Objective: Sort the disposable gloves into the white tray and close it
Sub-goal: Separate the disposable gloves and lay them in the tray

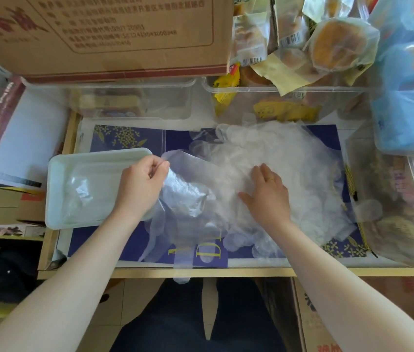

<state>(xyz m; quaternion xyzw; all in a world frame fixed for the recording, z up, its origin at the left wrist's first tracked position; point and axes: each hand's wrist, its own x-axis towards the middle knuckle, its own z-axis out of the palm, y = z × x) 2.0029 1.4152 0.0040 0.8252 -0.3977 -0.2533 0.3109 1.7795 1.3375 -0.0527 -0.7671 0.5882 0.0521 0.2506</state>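
Observation:
A heap of thin clear disposable gloves (271, 161) lies spread over the blue patterned surface in the middle. My left hand (141, 184) pinches the cuff of one glove (188, 194) at the heap's left edge; that glove droops down toward the front edge. My right hand (266, 191) lies flat with straight fingers on top of the heap. The white tray (58, 174) sits at the left, just beside my left hand, and holds a few clear gloves (84, 196).
A big cardboard box (104, 34) hangs over the back. Clear plastic bins (277, 90) with wrapped pastries stand behind and to the right. A blue package (409, 97) sits at the far right. A wooden rim (200, 271) borders the surface in front.

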